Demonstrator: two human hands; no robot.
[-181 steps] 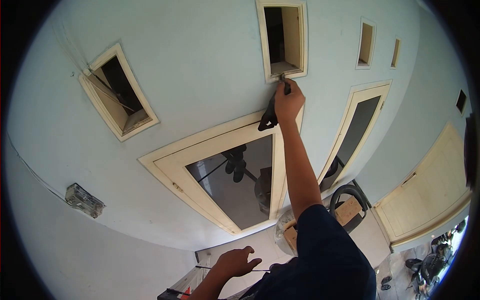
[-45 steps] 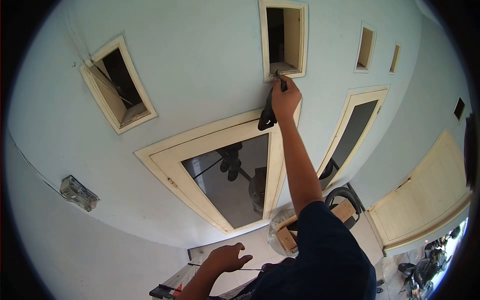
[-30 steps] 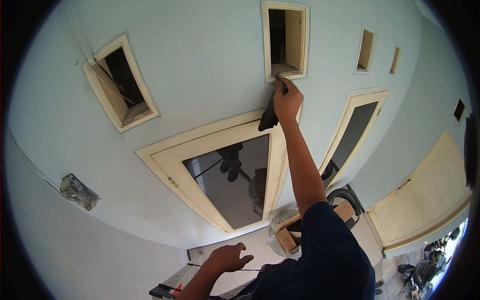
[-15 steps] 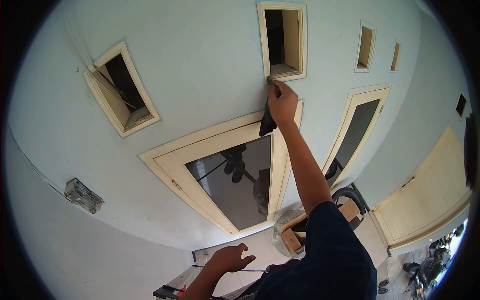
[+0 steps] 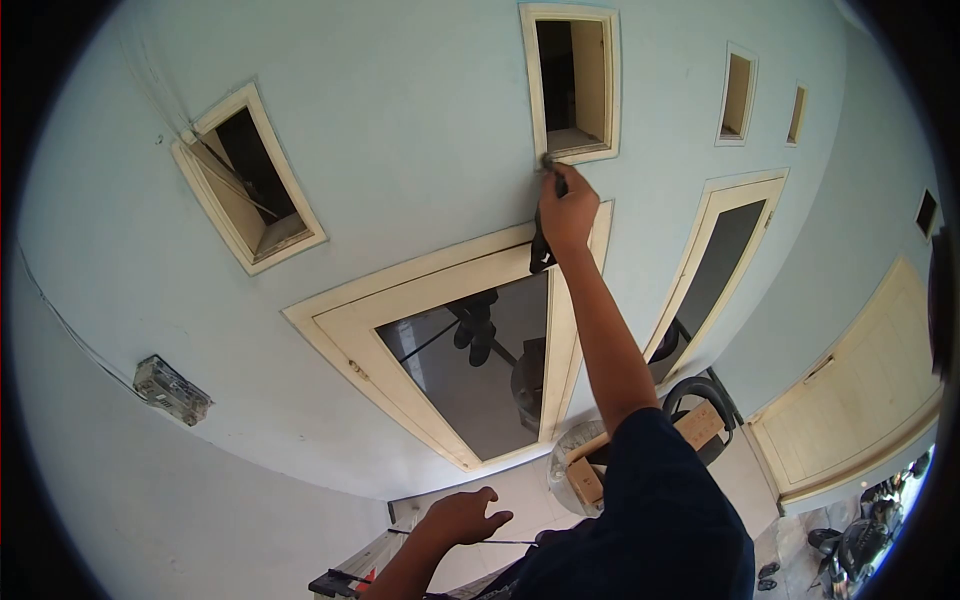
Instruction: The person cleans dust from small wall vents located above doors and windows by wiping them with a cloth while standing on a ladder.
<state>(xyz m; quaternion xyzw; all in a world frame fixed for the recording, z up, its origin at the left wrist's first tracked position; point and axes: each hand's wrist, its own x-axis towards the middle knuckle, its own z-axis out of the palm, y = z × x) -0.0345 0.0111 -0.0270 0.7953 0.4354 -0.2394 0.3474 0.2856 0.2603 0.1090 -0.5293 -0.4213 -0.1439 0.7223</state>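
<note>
My right hand (image 5: 570,212), at the end of a raised arm, pinches a dark cloth (image 5: 541,250) against the lower left corner of a cream vent frame (image 5: 588,154). The rest of the cloth hangs below the fingers, overlapping the top of a cream-framed glass window (image 5: 465,360). Low in the view, my left hand (image 5: 462,518) is held out with thumb and forefinger apart and nothing in it. Beneath it shows part of a ladder-like stand (image 5: 350,575), mostly hidden by my forearm.
Another vent opening (image 5: 285,240) with cables is at left, above a wall-mounted electrical box (image 5: 172,390). Cardboard boxes (image 5: 585,482) and a round black-rimmed item (image 5: 690,385) stand on the floor below. A door (image 5: 840,380) is at right, with motorcycles (image 5: 860,540) beyond.
The cloth's hanging end has swung and folded slightly, while my right hand stays at the frame's corner. The whole view has shifted a little. My left hand keeps its pose.
</note>
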